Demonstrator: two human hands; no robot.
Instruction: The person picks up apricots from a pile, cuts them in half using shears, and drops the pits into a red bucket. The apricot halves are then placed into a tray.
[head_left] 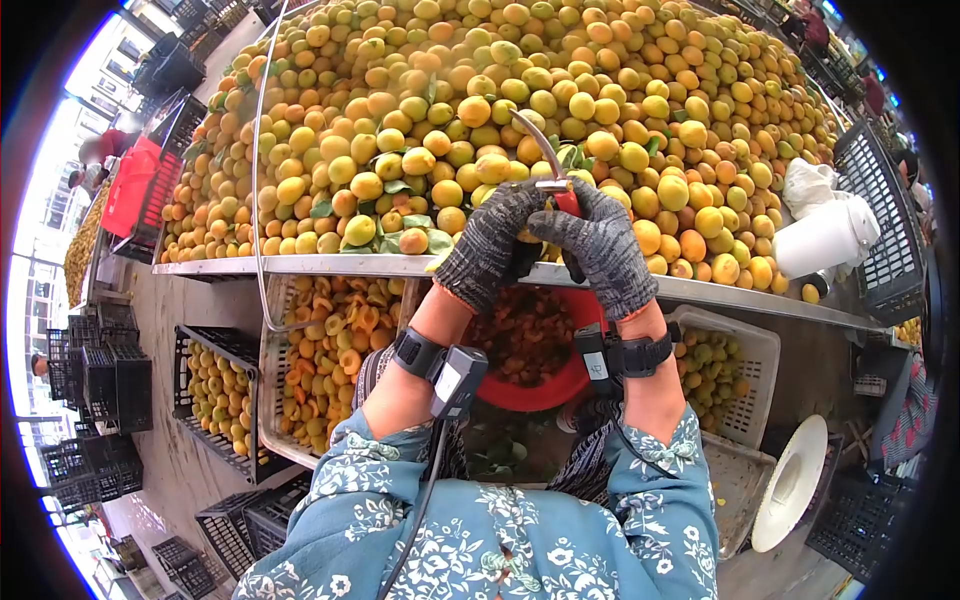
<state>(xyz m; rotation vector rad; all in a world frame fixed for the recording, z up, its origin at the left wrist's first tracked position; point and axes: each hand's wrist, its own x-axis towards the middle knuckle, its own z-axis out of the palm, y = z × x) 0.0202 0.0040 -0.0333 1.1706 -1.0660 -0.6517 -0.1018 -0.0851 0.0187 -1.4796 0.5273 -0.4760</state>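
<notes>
My left hand (490, 243), in a dark grey knit glove, is closed at the front edge of the fruit table. Between the two hands shows a small yellow patch of an apricot (528, 236), mostly hidden by the gloved fingers. My right hand (606, 245), gloved alike, grips the red handle of a curved knife (566, 200). Its blade points up and to the left, over the heaped apricots (400, 130). Both hands meet close together above a red tub (540, 395) holding brownish-red pieces.
A metal rim (350, 265) borders the table. Below left stand a crate of halved apricots (335, 370) and a black crate (215, 400) of fruit; a pale crate (740, 370) is at right. A white bucket (825, 235) lies on the table's right end. A straw hat (790, 485) is lower right.
</notes>
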